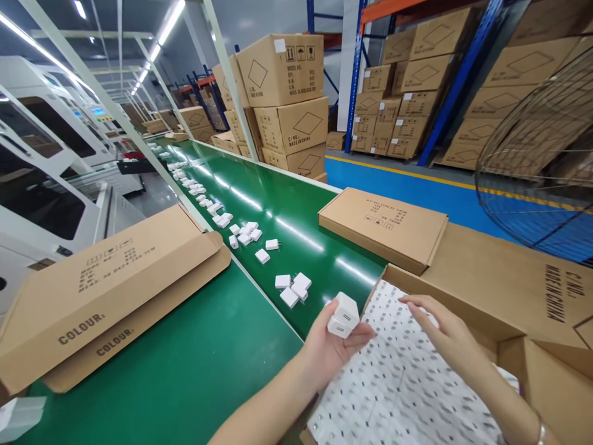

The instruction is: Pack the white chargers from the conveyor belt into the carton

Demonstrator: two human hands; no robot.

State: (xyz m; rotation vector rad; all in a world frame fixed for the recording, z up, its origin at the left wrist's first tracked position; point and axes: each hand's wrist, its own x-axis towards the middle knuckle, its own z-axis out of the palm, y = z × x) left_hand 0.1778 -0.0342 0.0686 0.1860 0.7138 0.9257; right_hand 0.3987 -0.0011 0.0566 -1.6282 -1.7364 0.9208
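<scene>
Across the glossy green belt (287,198), loose white chargers (290,298) are lying in a straggling line that is running from the far end to the near middle, while strip lights (170,21) overhead are throwing long reflections onto the surface. On the near side, the left hand (328,355) is turning its palm up and cradling two white chargers (343,315), their ports facing the near side. To its right, an open carton (546,383) is holding tight rows of packed chargers (398,377), and the right hand (440,318) is hovering over them with fingers loosely bent; whether it is gripping one, I cannot tell. Flat cartons (111,290) are resting on the left, and a closed carton (384,222) is sitting beyond the open one. White machines (50,142) are lining the far left, while stacked cartons (290,86) and blue-posted racks (354,80) are standing beyond the belt, beside a blue floor (370,179).
</scene>
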